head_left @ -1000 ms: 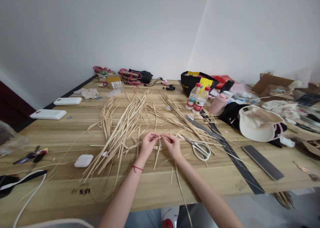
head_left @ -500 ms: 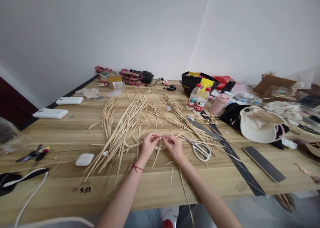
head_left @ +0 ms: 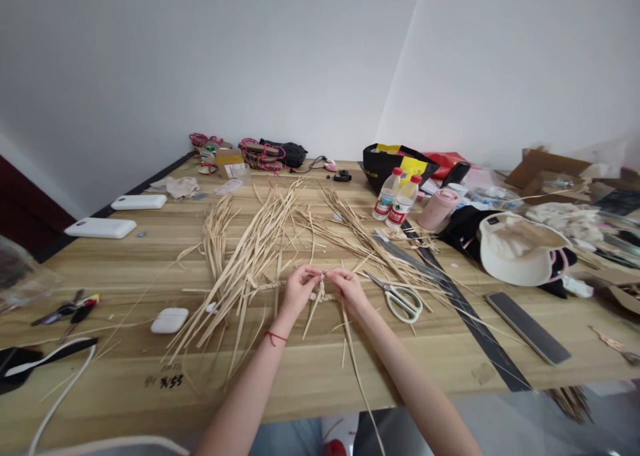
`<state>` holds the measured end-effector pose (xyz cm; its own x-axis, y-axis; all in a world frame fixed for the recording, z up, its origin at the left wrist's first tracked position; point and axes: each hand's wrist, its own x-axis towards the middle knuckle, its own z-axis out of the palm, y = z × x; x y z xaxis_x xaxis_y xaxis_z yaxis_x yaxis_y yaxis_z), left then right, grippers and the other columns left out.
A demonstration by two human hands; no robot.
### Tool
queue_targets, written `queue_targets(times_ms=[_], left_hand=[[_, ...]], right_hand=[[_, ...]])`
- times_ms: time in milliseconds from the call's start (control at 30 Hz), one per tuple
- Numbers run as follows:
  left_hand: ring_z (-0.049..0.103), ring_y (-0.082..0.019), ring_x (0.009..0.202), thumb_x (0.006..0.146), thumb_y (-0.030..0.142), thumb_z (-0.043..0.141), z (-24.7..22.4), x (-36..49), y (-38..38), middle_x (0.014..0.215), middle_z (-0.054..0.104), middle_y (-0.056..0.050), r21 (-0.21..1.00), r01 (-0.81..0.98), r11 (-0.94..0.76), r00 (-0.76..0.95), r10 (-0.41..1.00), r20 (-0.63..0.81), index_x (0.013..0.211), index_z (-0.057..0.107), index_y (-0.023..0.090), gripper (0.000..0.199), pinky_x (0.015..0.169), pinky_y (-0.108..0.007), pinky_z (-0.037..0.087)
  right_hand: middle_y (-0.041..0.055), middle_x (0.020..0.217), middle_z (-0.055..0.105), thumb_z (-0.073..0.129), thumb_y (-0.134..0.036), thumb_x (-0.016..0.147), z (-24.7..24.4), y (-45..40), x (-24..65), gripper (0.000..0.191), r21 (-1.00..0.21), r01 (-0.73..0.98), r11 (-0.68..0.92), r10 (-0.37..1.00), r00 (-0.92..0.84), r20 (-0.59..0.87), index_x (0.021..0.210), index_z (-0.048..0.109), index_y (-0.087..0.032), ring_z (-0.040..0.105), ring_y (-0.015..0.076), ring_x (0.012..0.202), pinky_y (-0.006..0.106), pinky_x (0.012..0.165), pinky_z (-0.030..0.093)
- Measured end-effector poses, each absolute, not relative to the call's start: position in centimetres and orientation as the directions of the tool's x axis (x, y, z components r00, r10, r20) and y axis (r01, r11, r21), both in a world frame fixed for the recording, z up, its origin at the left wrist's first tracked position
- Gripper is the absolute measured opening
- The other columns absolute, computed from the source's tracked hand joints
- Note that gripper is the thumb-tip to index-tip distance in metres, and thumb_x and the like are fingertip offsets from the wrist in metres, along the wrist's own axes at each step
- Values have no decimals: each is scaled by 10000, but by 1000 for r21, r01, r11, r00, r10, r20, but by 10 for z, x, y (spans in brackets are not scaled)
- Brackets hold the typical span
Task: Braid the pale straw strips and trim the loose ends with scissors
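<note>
My left hand (head_left: 300,289) and my right hand (head_left: 347,288) meet fingertip to fingertip over the table's middle. Both pinch a braided straw piece (head_left: 321,296), whose plaited band runs out to the left and below the fingers. From beneath my right hand a long loose straw strand (head_left: 354,359) trails down past the front edge. Left of my hands lies a heap of flat straw strips (head_left: 260,236), and more straw strips (head_left: 360,229) spread behind and to the right. Scissors (head_left: 400,301) with pale handles rest just right of my right hand.
The wooden table (head_left: 280,389) carries two water bottles (head_left: 400,203), a pink cup (head_left: 438,208), a cream cap (head_left: 525,249) and a dark phone (head_left: 528,327) on the right. At left are a white earphone case (head_left: 169,321), white power banks (head_left: 101,227) and keys (head_left: 67,309).
My right hand has shifted slightly left and up, uncovering more of the braid. The trailing strand has swung left. The left hand is nearly still.
</note>
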<state>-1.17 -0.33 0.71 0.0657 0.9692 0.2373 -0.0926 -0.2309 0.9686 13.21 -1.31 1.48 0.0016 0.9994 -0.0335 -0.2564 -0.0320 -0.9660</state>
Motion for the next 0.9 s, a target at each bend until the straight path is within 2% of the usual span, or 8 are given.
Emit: queue_targets(times_ms=[67,200,300,400,500,600,733,900], left_hand=[[634,-131,667,698,278,688,6,-12,-3,752,663,-27,967,-78,-244,56,967,249,776,611,150,169,628,-252,526],[652,-153,718,712,270,672,6,-11,-5,760,674,-44,961,-20,-277,29,960,277,778,612,148,151,657,-272,537],[662,-163,758,738,257,642,8,-11,-7,787,686,-52,952,32,-303,13,953,303,784,615,152,118,684,-282,542],[668,-163,777,762,236,615,9,-10,-8,822,695,-54,943,58,-328,17,945,327,856,632,159,122,710,-289,545],[671,-164,797,780,216,590,9,-11,-8,861,702,-65,940,55,-336,43,942,334,904,649,160,148,732,-297,548],[671,-167,813,789,204,575,8,-12,-7,870,707,-68,939,64,-338,68,940,334,872,669,157,134,749,-303,549],[672,-159,797,782,175,568,11,-12,-10,858,710,-59,934,89,-347,67,937,342,859,676,160,133,747,-293,551],[669,-154,797,776,156,566,16,-10,-13,847,708,-51,918,124,-376,47,927,373,841,671,166,124,751,-286,551]], right_hand=[[26,634,674,739,-360,605,14,-13,130,216,-965,-260,-29,999,29,-37,690,718,-163,481,89,476,192,409,300],[41,625,669,740,-392,592,13,-12,125,251,-976,-212,43,993,114,19,660,700,-154,566,138,563,232,503,408],[62,662,686,720,-415,619,12,-12,122,270,-989,-56,139,977,173,128,666,691,-151,604,170,626,271,594,453],[72,708,704,648,-434,704,12,-16,122,288,-957,194,217,949,185,253,737,700,-153,618,183,646,274,609,453],[46,683,704,577,-405,790,11,-23,124,265,-822,512,248,915,154,372,827,706,-177,593,151,557,240,562,411],[53,705,707,537,-338,848,9,-28,126,225,-597,745,299,857,66,511,883,699,-187,603,136,567,213,565,379],[70,714,697,479,-253,895,8,-32,127,216,-341,862,376,769,-85,634,910,678,-169,608,130,603,198,558,353],[67,681,671,461,-227,903,10,-35,125,210,-180,900,396,719,-183,671,926,653,-147,577,126,576,204,542,339]])
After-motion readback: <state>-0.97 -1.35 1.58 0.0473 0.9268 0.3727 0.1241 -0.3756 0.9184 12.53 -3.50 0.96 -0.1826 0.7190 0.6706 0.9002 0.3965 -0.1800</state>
